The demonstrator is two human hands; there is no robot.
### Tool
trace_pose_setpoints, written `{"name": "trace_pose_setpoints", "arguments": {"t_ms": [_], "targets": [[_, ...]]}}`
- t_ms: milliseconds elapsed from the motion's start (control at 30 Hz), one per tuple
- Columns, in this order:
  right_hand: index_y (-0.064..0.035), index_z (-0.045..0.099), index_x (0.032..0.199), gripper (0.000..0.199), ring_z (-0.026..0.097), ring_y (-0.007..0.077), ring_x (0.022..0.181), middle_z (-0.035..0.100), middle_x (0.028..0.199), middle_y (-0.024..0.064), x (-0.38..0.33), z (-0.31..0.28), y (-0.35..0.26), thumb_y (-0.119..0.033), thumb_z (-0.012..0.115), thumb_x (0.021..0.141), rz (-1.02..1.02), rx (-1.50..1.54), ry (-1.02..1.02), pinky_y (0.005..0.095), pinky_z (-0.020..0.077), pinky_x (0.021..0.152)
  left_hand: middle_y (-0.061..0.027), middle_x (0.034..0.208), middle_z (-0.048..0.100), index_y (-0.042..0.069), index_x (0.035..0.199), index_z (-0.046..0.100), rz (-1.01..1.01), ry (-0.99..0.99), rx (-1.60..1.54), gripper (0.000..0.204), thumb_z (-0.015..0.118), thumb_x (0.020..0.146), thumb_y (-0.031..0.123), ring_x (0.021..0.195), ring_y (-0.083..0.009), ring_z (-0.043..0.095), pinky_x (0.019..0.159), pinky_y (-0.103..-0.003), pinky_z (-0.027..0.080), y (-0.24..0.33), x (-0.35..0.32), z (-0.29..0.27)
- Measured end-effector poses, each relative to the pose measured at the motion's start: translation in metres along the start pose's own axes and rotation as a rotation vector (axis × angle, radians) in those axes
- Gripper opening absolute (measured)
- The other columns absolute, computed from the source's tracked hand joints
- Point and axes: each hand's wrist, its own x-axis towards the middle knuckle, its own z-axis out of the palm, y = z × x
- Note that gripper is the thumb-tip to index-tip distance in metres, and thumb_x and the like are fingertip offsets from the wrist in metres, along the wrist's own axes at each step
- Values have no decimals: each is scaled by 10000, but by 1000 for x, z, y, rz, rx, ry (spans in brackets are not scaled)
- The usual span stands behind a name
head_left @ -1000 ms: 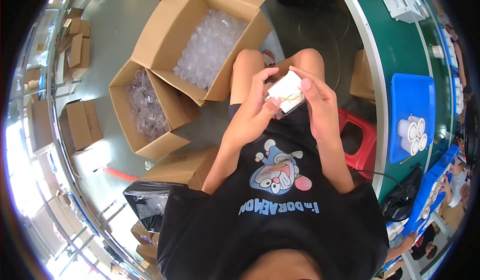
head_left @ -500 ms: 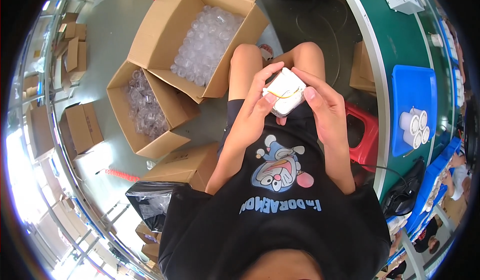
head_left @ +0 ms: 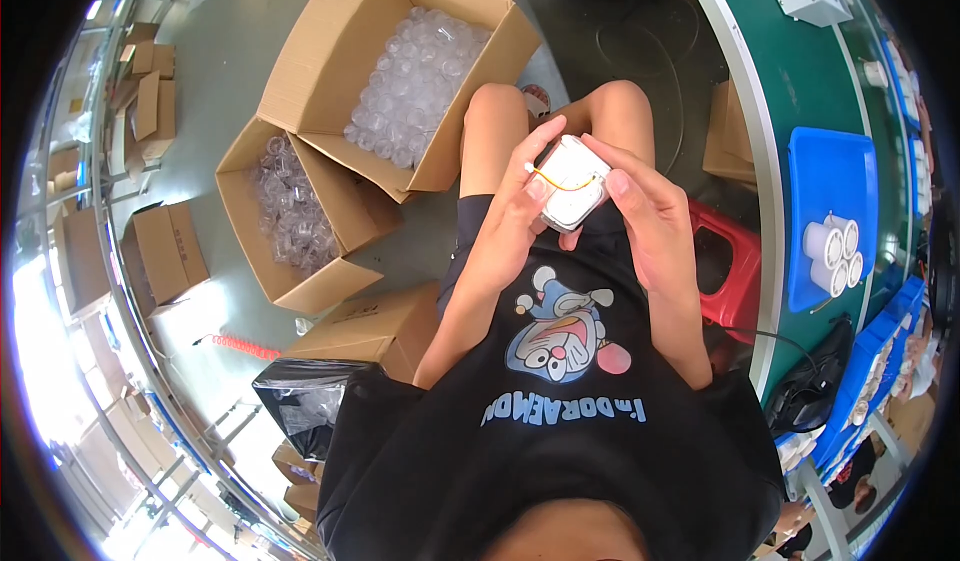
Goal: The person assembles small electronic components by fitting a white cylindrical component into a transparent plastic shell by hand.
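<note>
The left hand (head_left: pixel 515 226) and right hand (head_left: pixel 650 216) both grasp a small white square housing (head_left: pixel 572 183), held above the lap in front of the knees, clear of any surface. The left thumb presses on its upper face beside a thin yellow wire (head_left: pixel 560 182) looped across that face; the right fingers wrap its far side.

Judgement: the step in hand appears to be seating the wire. It is best done with the right hand steadying the part while the left thumb guides the wire flat, without kinking it.

Beyond the knees, on the floor, two open cardboard boxes stand touching: the nearer box (head_left: pixel 290 221) and the farther box (head_left: pixel 400 71), both holding clear plastic cups. At the person's right, a blue tray (head_left: pixel 830 171) on the green worktop (head_left: pixel 790 91) carries white cylindrical parts (head_left: pixel 830 253).
</note>
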Motion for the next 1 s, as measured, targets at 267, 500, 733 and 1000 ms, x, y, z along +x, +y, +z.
{"name": "trace_pose_setpoints", "arguments": {"t_ms": [267,500,733,1000], "targets": [[18,421,1358,744,502,293,1262,474,1384,198,-2,14,-5,-56,761,701,-294,-618,-78,361,422,1015,-97,1181,538,74,1411,331,9,15,-107,496,397,991,329,909,-160,612,661,-277,526,-7,2,3],[14,472,1314,693,546,263,1232,546,1336,186,1,11,4,41,690,657,-318,-683,-49,355,436,1023,-125,1198,570,67,1383,375,-66,50,-157,513,423,964,359,1003,-204,622,680,-297,547,-4,0,7],[-26,428,1375,727,534,248,1216,486,1385,160,13,-6,13,12,706,704,-257,-504,-144,327,412,1021,-131,1211,552,62,1426,310,-53,56,-106,520,433,965,267,981,-203,619,722,-313,546,-6,8,3],[-12,455,1395,498,638,125,863,587,1147,95,8,-59,0,14,505,900,113,-355,-132,246,509,763,-166,1195,508,13,1487,170,189,3,624,793,658,875,141,1083,-221,540,878,-306,468,19,8,2]]}}
